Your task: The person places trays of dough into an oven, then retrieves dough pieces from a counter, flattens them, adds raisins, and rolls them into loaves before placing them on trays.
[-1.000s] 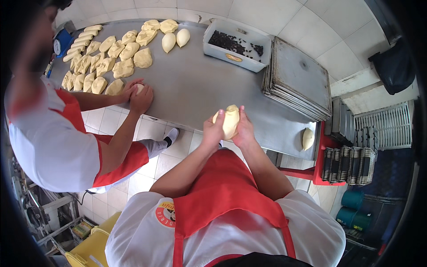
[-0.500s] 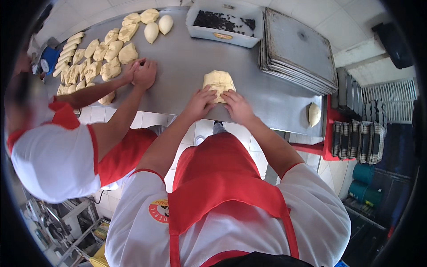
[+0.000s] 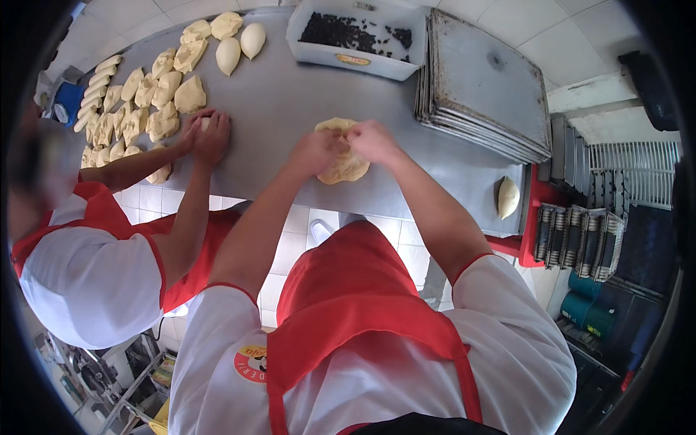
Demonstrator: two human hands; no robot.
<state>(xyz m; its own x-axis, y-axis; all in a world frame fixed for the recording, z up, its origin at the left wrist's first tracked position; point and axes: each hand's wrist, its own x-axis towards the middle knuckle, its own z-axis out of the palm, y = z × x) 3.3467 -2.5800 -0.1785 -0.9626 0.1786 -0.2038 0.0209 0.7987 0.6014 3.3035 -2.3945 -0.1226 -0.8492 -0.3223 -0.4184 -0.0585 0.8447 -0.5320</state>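
A flattened, roundish piece of pale yellow dough (image 3: 344, 172) lies on the steel table in front of me. My left hand (image 3: 316, 151) is over its left side, fingers curled in and closed at the dough's upper part. From the right, my right hand (image 3: 371, 141) reaches to the far edge, fingertips pinched together on the dough. The two hands nearly meet there, and they cover part of the dough's far half. Far to the right rests a smooth pointed oval dough piece (image 3: 508, 198).
A co-worker's hands (image 3: 207, 134) press together around something pale at left. Beyond them lie several flattened dough pieces (image 3: 166, 87), dough rolls (image 3: 98, 85) and two smooth ovals (image 3: 228, 56). A white tub (image 3: 395, 69) of dark bits stands beside stacked metal trays (image 3: 486, 80).
The dough piece went from a folded, blocky shape to a flatter, rounder one. My hands moved from its near edge to its far part, fingers closing. The whole view shifted slightly.
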